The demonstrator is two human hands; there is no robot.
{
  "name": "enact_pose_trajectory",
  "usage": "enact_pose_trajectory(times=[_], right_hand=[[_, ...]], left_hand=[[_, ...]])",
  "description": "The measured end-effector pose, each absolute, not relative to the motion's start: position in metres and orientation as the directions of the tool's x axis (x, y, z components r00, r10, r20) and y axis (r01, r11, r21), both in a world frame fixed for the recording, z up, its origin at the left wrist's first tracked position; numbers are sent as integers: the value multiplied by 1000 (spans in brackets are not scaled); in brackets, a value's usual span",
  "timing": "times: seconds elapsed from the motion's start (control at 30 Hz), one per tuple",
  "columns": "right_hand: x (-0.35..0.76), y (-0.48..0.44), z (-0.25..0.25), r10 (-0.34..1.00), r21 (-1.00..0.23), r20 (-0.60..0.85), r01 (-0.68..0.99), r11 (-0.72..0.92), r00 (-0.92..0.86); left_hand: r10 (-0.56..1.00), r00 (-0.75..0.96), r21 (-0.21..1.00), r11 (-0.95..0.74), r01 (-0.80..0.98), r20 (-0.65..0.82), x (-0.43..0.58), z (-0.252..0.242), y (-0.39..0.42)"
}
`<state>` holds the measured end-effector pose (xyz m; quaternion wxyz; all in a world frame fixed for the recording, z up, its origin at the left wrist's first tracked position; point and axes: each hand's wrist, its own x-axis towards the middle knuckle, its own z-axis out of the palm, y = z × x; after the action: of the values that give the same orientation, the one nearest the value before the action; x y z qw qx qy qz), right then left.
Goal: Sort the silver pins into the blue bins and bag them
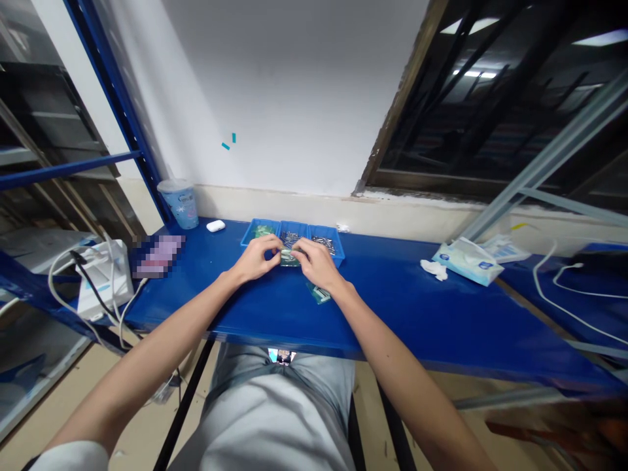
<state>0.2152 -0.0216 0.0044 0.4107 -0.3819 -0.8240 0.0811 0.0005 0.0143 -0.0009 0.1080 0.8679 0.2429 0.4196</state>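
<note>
Fingers of the left hand (258, 258) and right hand (316, 260) pinch a small green plastic packet (289, 258) from opposite sides, apparently steadying it, over the table (392, 297) before blue bins (339, 246) likely placed for easy reach.

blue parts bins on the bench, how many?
3, side by side: left bin with green pieces, middle bin and right bin with small metal parts. The left hand and right hand partly cover them; any fully hidden bin wouldn't show.
</note>
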Motion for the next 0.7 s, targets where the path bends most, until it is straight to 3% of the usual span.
enact_pose_trajectory(times=[0.7], right_hand=[[216,-21,4,692,-458,628,549,699,-356]], left_hand=[[633,558,534,-767,357,536,1,1,11]])
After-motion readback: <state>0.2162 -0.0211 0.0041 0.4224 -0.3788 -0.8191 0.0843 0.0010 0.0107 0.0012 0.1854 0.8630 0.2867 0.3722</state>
